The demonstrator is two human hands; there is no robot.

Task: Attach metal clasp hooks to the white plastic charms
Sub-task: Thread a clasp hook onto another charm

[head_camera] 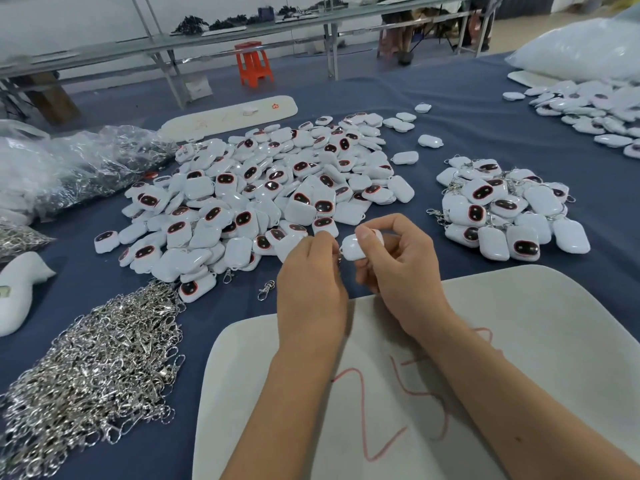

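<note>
My right hand [398, 261] grips a white plastic charm [353, 249] between thumb and fingers, just above the blue cloth. My left hand [311, 271] is curled beside it and pinches a small metal clasp hook [340, 252] at the charm's left end; the hook is mostly hidden by my fingers. A big pile of loose charms [263, 195] lies behind my hands. To the right sits a smaller heap of charms with hooks on them [505, 209]. A mound of silver clasp hooks [93, 372] lies at the front left.
A white tray [519, 341] with red scribbles lies under my forearms. Two stray hooks [266, 289] rest on the cloth near my left hand. Plastic bags of hooks [76, 168] sit at the left, more charms [595, 109] far right, an orange stool [254, 64] beyond the table.
</note>
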